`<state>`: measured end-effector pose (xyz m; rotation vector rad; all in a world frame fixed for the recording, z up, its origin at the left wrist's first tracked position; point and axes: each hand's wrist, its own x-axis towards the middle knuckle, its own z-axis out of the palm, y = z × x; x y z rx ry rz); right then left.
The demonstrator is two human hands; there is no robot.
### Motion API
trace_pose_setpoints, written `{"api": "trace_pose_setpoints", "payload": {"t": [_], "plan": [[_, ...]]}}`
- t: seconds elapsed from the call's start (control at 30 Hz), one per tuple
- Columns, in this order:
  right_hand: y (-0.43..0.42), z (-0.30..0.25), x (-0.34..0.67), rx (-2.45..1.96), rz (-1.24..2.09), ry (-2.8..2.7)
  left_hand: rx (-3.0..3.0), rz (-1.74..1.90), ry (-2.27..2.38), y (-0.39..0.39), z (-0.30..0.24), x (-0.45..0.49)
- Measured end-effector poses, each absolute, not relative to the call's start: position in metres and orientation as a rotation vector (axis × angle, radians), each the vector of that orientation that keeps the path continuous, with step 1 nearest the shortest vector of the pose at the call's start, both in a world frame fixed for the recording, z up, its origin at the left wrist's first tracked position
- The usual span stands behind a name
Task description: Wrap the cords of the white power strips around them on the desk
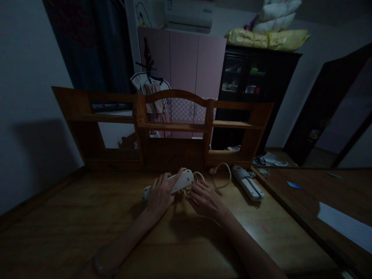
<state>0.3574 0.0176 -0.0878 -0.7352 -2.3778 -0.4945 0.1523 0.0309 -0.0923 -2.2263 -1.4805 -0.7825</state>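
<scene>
A white power strip (183, 181) is tilted above the desk, with my left hand (160, 193) wrapped around its middle. My right hand (205, 197) is closed on the strip's pale cord (198, 175), just beyond the strip's right end. Loops of this cord show between the two hands. From there the cord runs right across the desk and curves back to its plug (213, 170), which lies near the shelf. What the underside of the strip looks like is hidden.
A second power strip (250, 186), wrapped in grey cord, lies on the desk (116, 221) to the right. Behind stands a wooden shelf (174, 126). Beyond the desk's right edge are a white paper sheet (345, 224) and a blue card (294, 185) on a lower brown surface.
</scene>
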Motion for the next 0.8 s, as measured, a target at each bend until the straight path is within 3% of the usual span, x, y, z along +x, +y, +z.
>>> {"api": "trace_pose_setpoints", "payload": {"t": [0.4,0.8], "plan": [[0.02,-0.068,0.379,-0.801,0.117,-1.989,-2.598,-0.777,-1.08,0.023,-0.092,0.162],[0.027,-0.057,0.4,-0.728,0.976,-1.881,-2.864,-0.786,-0.778,0.01,-0.094,0.17]]}}
